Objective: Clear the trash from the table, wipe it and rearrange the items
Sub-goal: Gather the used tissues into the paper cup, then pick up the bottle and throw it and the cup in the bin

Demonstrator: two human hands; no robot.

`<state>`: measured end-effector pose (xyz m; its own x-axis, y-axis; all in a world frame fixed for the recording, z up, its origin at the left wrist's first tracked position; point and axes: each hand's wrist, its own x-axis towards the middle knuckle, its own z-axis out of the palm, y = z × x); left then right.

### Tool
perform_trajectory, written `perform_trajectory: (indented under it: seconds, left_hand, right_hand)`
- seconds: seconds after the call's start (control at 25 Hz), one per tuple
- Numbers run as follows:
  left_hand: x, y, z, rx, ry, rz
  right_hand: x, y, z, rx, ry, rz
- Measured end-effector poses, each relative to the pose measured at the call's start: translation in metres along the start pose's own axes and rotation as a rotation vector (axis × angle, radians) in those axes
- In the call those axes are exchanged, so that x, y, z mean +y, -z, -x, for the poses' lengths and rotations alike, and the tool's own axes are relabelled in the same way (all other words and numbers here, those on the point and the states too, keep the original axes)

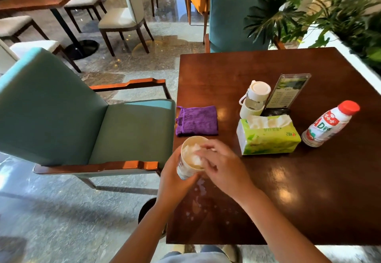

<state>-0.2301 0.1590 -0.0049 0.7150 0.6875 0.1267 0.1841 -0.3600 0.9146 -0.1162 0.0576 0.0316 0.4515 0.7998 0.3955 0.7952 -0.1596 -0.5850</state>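
Table not wiped yet: white bits near its front edge, cloth folded, untouched. Your left hand grips the cup at the table's edge w/ fingers wrapped round; right hand, fingers curled, stuffs crumpled tissue in. Wiping, rearranging left.

Legible markings are limited. The white drink bottle with the red cap carries a label showing the large characters "AD" in red and green, followed by further characters that cannot be resolved; a red band above them bears white script, not readable. The green tissue pack has small printed characters along its top edge and a round logo, both illegible. The upright menu stand shows rows of fine print, too small to read.
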Motion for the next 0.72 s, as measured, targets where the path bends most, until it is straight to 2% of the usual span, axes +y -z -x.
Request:
perform_trajectory:
  seconds: [0.24, 0.44, 0.56, 0.72]
  left_hand:
    - [0.004, -0.017, -0.006, -0.058, -0.046, 0.007]
    - [0.007, -0.033, -0.007, -0.134, -0.031, 0.043]
    - [0.017, -0.043, -0.011, -0.158, -0.052, 0.054]
    - [0.036, -0.066, -0.018, -0.160, -0.044, 0.055]
  right_hand:
    - [0.012, 0.020, 0.032, -0.074, 0.073, 0.147]
    - [0.024, 0.029, 0.038, -0.145, 0.000, 0.226]
    - [0.030, 0.044, 0.045, -0.071, -0.018, 0.189]
    - [0.067, 0.078, 0.058, 0.159, -0.101, 0.277]
